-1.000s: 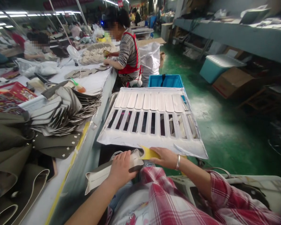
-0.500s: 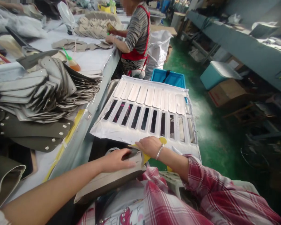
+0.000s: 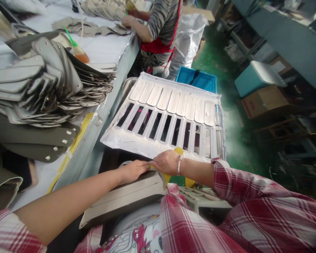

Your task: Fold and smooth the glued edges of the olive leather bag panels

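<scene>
A long beige-grey panel [image 3: 126,196], leather-like and with a thin line along it, lies in front of my body. My left hand [image 3: 133,171] is closed along the panel's far edge, its fingertips meeting those of my right hand; the thumb is hidden. My right hand [image 3: 167,162] is closed on a yellow strip [image 3: 179,150], parts of which show above and below the fist. A white slotted rack [image 3: 152,150] stands just beyond both hands, with a row of pale rounded pieces [image 3: 172,102] across its upper part.
On the table at left are a pile of grey panels [image 3: 28,88], dark flat pieces [image 3: 31,137] and a bottle with orange liquid [image 3: 80,54]. Yellow tape [image 3: 72,149] runs near the table edge. Another person [image 3: 163,31] works beyond, near a blue crate [image 3: 197,80]. Boxes [image 3: 263,102] stand at right.
My left hand has closed from a spread pose and moved up to the panel's far edge, beside my right hand. The right hand keeps its grip. The view has tilted down.
</scene>
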### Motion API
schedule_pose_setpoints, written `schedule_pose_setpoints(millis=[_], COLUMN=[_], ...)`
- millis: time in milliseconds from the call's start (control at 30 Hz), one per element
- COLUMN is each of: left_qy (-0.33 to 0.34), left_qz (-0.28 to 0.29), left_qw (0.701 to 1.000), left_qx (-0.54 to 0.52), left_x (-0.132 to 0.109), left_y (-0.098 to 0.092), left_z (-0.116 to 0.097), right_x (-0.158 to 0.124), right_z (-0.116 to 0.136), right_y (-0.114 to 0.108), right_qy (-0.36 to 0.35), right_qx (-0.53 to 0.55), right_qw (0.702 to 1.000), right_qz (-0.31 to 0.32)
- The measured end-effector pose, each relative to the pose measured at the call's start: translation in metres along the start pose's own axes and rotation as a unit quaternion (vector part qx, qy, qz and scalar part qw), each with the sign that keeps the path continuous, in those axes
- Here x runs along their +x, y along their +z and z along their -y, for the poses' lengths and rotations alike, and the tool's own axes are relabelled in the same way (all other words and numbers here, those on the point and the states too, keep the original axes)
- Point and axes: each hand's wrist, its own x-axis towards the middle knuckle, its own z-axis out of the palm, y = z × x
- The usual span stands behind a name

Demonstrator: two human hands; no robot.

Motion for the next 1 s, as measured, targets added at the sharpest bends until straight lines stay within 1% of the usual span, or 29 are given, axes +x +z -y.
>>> schedule_pose_setpoints(millis=[133, 267, 467, 600, 700, 800, 933, 1000], left_qy=[0.003, 0.012, -0.005, -0.006, -0.012, -0.032, -0.067, -0.074], left_qz=[-0.009, -0.013, -0.018, -0.043, -0.052, -0.058, -0.064, -0.072], left_qw=[0.997, 0.990, 0.990, 0.985, 0.983, 0.982, 0.970, 0.961], left_qx=[0.083, 0.142, 0.143, 0.168, 0.176, 0.178, 0.225, 0.258], left_x=[-0.001, -0.005, -0.008, -0.010, -0.010, -0.011, -0.013, -0.014], left_y=[0.004, 0.007, 0.017, 0.026, 0.029, 0.032, 0.037, 0.038], left_z=[-0.003, -0.006, -0.010, -0.008, -0.005, -0.003, -0.009, -0.016], right_x=[-0.002, -0.004, -0.007, -0.009, -0.012, -0.017, -0.021, -0.021], right_z=[0.001, 0.001, 0.002, 0.001, 0.001, 0.004, 0.011, 0.012], right_y=[0.000, 0.000, 0.003, 0.007, 0.011, 0.016, 0.016, 0.011], right_qy=[-0.014, -0.025, -0.016, -0.013, -0.012, -0.002, 0.025, 0.019], right_qx=[0.006, 0.024, 0.044, 0.062, 0.081, 0.098, 0.097, 0.092], right_qw=[1.000, 0.999, 0.999, 0.997, 0.996, 0.995, 0.995, 0.995], right_qz=[0.007, 0.015, 0.027, 0.031, 0.026, 0.014, 0.009, 0.016])
